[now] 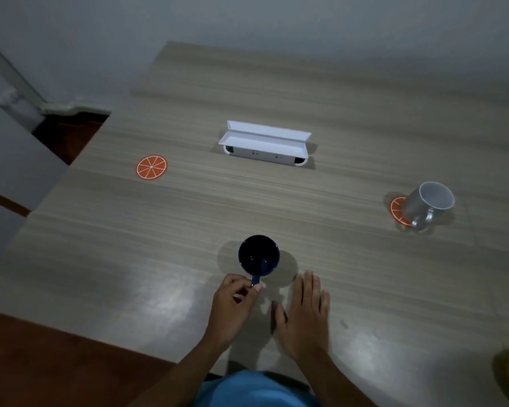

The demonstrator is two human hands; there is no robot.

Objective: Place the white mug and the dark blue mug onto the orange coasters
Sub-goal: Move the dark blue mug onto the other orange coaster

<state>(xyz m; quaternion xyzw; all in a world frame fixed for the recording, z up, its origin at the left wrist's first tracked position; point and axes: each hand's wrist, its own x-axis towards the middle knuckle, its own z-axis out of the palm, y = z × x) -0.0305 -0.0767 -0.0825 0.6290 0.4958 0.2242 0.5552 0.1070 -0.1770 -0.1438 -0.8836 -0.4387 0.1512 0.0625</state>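
While the dark blue mug [259, 255] stands upright on the wooden table [188, 218], near the near edge and about midway across, the left hand [232, 306] pinches its small handle between thumb and curled fingers [257, 287]. The handle points toward the person, so the mug's body lies just beyond the grip, on its far side, with the open mouth facing up. The right hand [304, 315] lies flat just to the right of the left one, fingers spread and together pointing away, touching nothing but the tabletop (its fingertips end near the mug's shadow, apart from the mug itself).

The white mug [428, 205] sits far off to the right, resting on an orange coaster [396, 210] of which only the left part shows; the mug appears tilted in this wide view, with its handle toward the near side. A second orange coaster [151, 168], patterned like a citrus slice, lies bare at the far left, well apart from both mugs. Between the two coasters, farther back, stands an open white box [265, 143].
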